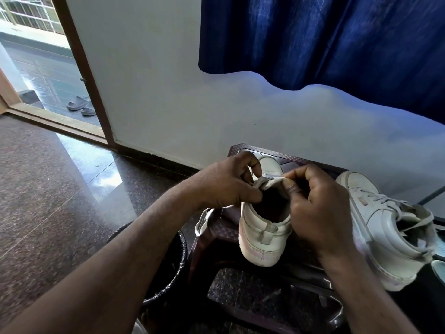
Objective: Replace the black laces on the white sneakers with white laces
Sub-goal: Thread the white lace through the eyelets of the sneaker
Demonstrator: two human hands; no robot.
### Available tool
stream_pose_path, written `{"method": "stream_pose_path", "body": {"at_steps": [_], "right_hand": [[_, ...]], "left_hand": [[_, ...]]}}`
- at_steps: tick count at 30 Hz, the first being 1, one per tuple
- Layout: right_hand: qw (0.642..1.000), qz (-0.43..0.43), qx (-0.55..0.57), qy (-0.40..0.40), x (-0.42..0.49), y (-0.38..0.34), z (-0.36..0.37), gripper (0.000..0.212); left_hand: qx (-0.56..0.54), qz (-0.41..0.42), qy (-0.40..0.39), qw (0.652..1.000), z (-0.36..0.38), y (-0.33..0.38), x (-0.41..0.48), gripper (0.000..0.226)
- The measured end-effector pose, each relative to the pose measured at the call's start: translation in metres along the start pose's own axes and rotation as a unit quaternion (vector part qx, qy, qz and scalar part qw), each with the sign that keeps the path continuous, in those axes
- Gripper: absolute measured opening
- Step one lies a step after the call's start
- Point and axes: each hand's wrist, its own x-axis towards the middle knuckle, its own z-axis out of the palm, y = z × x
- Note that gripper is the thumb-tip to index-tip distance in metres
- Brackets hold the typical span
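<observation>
A white sneaker (262, 235) stands on a dark brown plastic stool (320, 165), heel toward me. My left hand (224, 184) pinches the sneaker's upper edge near the tongue, and a white lace (203, 221) hangs down from under that hand over the stool's left side. My right hand (317, 208) grips the tongue and right collar, thumb inside the opening. The eyelets are hidden behind both hands. A second white sneaker (387, 232) with white laces lies to the right, heel toward me. No black lace is visible.
A black bin (168, 268) stands on the floor left of the stool. A white wall and a blue curtain (337, 39) rise behind. An open doorway (48, 75) at far left shows grey slippers (80, 106) outside. Polished dark stone floor spreads to the left.
</observation>
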Motion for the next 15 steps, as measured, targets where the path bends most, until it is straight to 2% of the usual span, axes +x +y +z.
{"method": "stream_pose_path", "body": {"at_steps": [4,7,12,15], "right_hand": [[0.999,0.032,-0.004,-0.001,0.001,-0.001,0.000,0.004],[1.000,0.030,0.003,-0.005,0.002,-0.002,0.000,0.005],[1.000,0.014,0.007,-0.012,0.001,0.002,0.001,0.006],[0.998,-0.032,0.023,-0.040,0.002,0.005,-0.003,0.009]], "left_hand": [[0.014,0.040,0.009,0.999,0.006,0.002,0.000,0.045],[0.068,0.060,0.044,0.995,0.007,0.002,0.000,0.040],[0.176,0.154,0.156,0.960,0.018,0.004,0.004,0.022],[0.212,0.191,0.184,0.941,0.018,0.003,0.006,0.016]]}}
